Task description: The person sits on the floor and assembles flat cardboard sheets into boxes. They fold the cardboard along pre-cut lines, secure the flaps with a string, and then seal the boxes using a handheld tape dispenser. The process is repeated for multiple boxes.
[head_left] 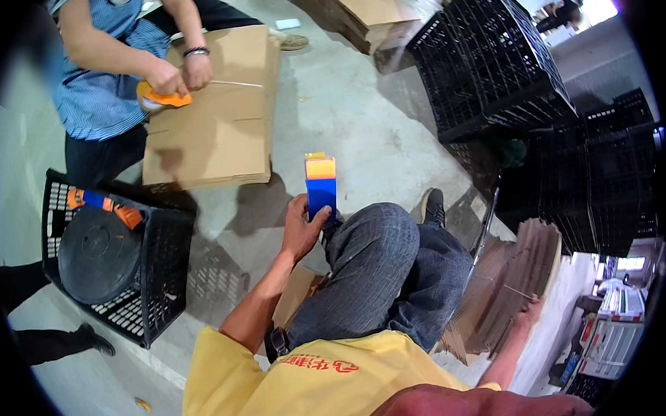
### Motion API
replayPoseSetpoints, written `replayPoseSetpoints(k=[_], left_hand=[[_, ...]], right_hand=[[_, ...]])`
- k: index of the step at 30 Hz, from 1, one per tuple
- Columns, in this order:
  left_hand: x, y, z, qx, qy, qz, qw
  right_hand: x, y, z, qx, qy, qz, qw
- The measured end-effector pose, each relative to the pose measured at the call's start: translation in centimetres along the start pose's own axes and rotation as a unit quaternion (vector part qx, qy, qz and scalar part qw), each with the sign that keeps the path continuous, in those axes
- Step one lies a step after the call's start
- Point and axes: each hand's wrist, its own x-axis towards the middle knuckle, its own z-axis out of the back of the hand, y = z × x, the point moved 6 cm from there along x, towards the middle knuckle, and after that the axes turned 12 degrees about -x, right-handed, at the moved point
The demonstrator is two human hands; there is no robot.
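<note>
My left hand (301, 229) is closed around a blue and orange tape dispenser (321, 195), held upright in front of my bent knee. Its thumb lies across the blue side. Out to the right, my right hand (527, 313) is closed at the edge of a bundle of flattened cardboard boxes (524, 266), where a thin pale string (513, 291) crosses the sheets. The bundle stands on edge beside my leg. Exactly how the fingers hold the edge is too small to make out.
A co-worker's hands (176, 78) work an orange tape dispenser (166, 99) over a flat cardboard stack (212, 142). At left a black crate (166, 269) holds a round dark lid (100, 253). Black crates (482, 63) are piled at right; more cardboard (366, 9) lies at the back.
</note>
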Motion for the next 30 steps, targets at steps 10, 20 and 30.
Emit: replayPoseSetpoints(k=[10,20,30], left_hand=[[-7.5,9.4,8.8,0.050,0.014,0.098,0.994],[-11.1,5.0,14.0,0.149,-0.155,-0.054,0.975],[-14.6,12.2,18.8,0.477,-0.178,-0.027,0.860]], right_hand=[[-8.3,18.2,-5.9,0.103,0.145,0.132,0.975],[-33.2,21.1,-29.8,-0.120,0.407,0.317,0.848],[-35.8,17.1,-52.5,-0.117,0.467,0.273,0.833]])
